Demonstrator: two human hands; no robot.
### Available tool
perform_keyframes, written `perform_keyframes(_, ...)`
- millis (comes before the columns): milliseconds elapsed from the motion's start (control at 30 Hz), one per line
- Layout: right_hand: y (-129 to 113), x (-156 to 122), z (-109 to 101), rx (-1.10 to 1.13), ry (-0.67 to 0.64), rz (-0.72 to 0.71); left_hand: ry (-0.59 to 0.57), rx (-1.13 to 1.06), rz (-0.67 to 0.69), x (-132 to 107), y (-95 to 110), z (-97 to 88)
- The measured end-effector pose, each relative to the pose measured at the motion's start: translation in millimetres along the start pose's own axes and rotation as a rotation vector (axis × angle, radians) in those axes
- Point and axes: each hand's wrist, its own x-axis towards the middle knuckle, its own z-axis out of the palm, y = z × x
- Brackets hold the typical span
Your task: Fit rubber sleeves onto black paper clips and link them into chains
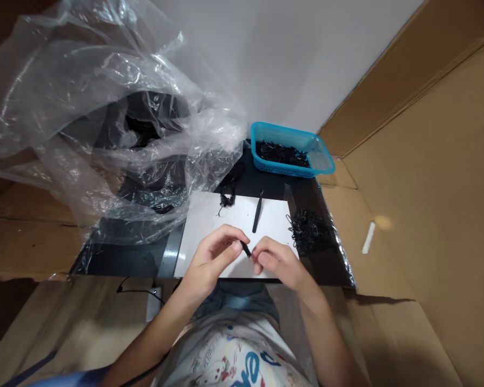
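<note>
A small black piece (246, 249), too small to name exactly, is pinched between the thumb and fingers of my left hand (213, 255). My right hand (276, 260) is at the piece's lower end, its thumb and fingers pressed together; what they hold is hidden. Both hands are over a white sheet (237, 212) on the dark table. Just beyond them lie black tweezers (257, 214), tips pointing away. A small black tangle (227, 200) rests on the sheet's far edge. Right of the sheet is a pile of black loops (308, 230).
A blue basket (292, 171) holding many small black pieces stands at the back. A large clear plastic bag (105, 107) with dark contents covers the left side. Cardboard (427, 161) walls off the right; a white strip (369, 237) lies there.
</note>
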Motion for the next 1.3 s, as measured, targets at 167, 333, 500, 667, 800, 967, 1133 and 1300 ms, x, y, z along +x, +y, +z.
perform_keyframes(167, -6, 10, 18, 0.155, 0.017, 0.009, -0.003, 0.115, 0.039, -1, -4, -0.8)
perform_keyframes(333, -6, 8, 22, -0.014, 0.184, -0.083, 0.005, 0.412, 0.181, -5, -2, -1.6)
perform_keyframes(500, 3, 5, 21, 0.024, 0.128, -0.073, -0.064, 0.663, 0.308, -6, 6, -3.4)
perform_keyframes(667, 8, 1, 17, 0.008, 0.023, -0.085, -0.142, 0.771, 0.359, -5, 11, -8.8)
perform_keyframes(800, 1, -3, 17, -0.100, 0.026, -0.146, -0.171, 0.799, 0.353, -6, 14, -10.2)
perform_keyframes(967, -10, -6, 19, -0.172, 0.111, -0.254, -0.138, 0.604, 0.351, -9, 11, -8.4)
perform_keyframes(1133, -10, -11, 23, -0.009, 0.082, -0.235, -0.115, 0.508, 0.376, -12, 9, -6.9)
perform_keyframes(1300, -8, -10, 16, 0.045, 0.006, -0.181, -0.099, 0.514, 0.390, -12, 10, -9.7)
